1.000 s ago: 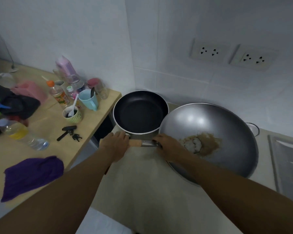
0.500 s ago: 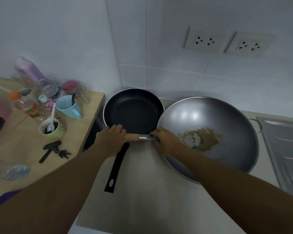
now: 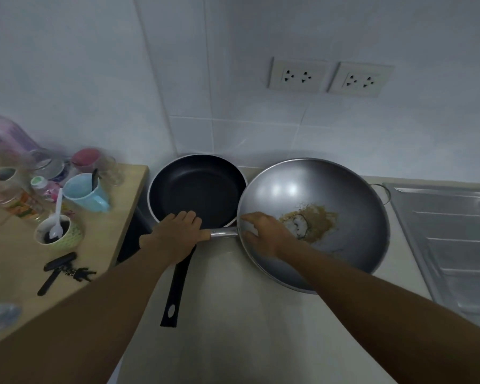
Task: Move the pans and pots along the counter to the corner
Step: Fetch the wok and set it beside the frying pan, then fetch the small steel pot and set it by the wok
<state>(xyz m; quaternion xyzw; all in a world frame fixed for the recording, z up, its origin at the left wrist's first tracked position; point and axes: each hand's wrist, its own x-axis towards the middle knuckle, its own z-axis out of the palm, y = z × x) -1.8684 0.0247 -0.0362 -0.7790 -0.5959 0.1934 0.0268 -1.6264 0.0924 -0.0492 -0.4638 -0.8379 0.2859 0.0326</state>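
A black frying pan [image 3: 197, 187] sits in the counter's corner against the tiled wall, its black handle [image 3: 178, 284] pointing toward me. To its right rests a large steel wok [image 3: 352, 189] with brown residue in its bowl. My left hand [image 3: 175, 236] is closed around the wok's long handle, whose metal neck [image 3: 223, 232] shows between my hands. My right hand [image 3: 263, 234] lies on the wok's near-left rim, fingers over the edge and inside the bowl.
A wooden table [image 3: 114, 245] stands left of the counter with a blue mug [image 3: 85, 192], a green cup with a white spoon [image 3: 57, 234], bottles and black keys [image 3: 64, 270]. A steel sink drainboard [image 3: 449, 236] lies to the right. Two wall sockets [image 3: 330, 76] are above.
The view shifted so the pans sit nearer the frame's middle. The wok stays beside the frying pan; my left hand keeps the handle, and my right hand has slid onto the rim.
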